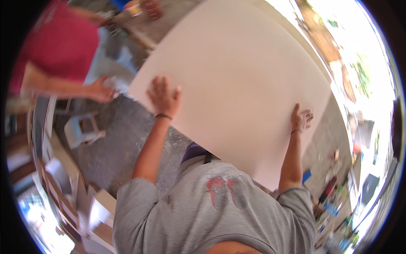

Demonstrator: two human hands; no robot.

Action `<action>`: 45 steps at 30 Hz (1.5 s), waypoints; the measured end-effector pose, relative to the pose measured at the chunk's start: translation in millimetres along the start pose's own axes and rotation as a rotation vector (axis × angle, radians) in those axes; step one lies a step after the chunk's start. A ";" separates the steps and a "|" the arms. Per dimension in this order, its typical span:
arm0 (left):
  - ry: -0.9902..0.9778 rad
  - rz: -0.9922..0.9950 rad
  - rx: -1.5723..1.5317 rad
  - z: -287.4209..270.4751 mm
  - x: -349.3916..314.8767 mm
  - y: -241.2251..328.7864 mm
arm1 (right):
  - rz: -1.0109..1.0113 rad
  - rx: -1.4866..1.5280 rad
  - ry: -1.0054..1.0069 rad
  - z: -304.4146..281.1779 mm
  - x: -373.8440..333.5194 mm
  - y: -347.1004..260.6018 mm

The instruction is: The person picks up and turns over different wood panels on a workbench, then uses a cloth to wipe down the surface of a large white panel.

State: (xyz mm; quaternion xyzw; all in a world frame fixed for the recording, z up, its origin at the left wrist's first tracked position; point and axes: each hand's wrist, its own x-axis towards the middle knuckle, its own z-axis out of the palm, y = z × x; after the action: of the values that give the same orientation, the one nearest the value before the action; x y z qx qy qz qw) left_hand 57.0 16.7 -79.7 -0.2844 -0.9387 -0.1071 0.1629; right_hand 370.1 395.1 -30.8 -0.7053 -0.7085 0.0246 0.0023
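1 pale board (241, 80), left hand (163, 98) and right hand (301, 119) over it, each grip spread, blurred tub (133, 8) beyond, contents unclear

- Pale panel (237, 84): far corner cut off.
- Co-worker (63, 46) left of panel: head unseen, held item (111, 82) blurred.
- Clutter (332, 208) right of panel: too small to tell.

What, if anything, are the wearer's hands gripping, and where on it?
No grip visible: the left hand lies open on the pale panel near its left corner; the right hand is open near the panel's right edge, contact unclear.
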 end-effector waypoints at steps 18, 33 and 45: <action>-0.211 -0.061 -0.007 -18.2 -20.6 43.7 | -0.087 0.071 -0.068 -15.0 -95.7 110.5; -0.250 0.331 -0.040 -42.6 -100.7 121.5 | -0.342 0.196 0.127 29.4 -166.0 171.5; -0.209 0.103 -0.116 -27.3 -107.6 54.2 | -0.317 0.188 0.319 44.8 -209.5 212.6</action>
State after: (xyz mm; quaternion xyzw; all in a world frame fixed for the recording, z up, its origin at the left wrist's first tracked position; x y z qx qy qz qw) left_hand 179.1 -0.9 -88.1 -0.3508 -0.9269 -0.1227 0.0526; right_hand 582.0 185.2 -77.1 -0.5768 -0.7957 -0.0221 0.1835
